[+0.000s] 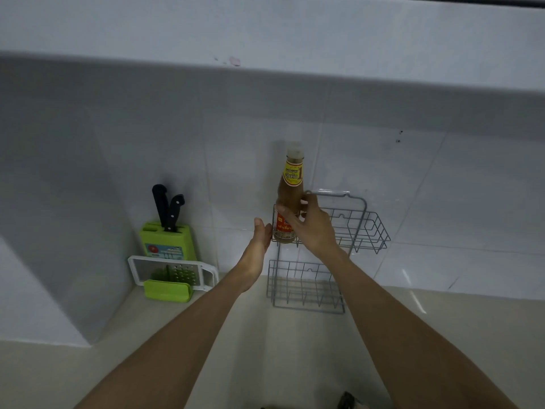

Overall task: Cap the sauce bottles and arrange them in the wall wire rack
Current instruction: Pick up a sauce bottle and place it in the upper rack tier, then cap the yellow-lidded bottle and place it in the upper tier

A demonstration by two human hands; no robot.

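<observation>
A tall sauce bottle [290, 187] with brown contents, a yellow neck label and a pale cap stands upright at the left end of the upper tier of the grey wall wire rack [365, 225]. My right hand [309, 222] is wrapped around the bottle's lower body. Just left of the bottle, my left hand [259, 243] is held flat with fingers straight, touching or nearly touching the rack's left edge and holding nothing. The rack's lower tier [303, 287] holds nothing.
A green knife block [168, 240] with two black-handled knives stands against the tiled wall at left, with a white grater [174, 273] and a green holder in front of it. The beige counter [265, 349] lies below. A white cabinet overhangs above.
</observation>
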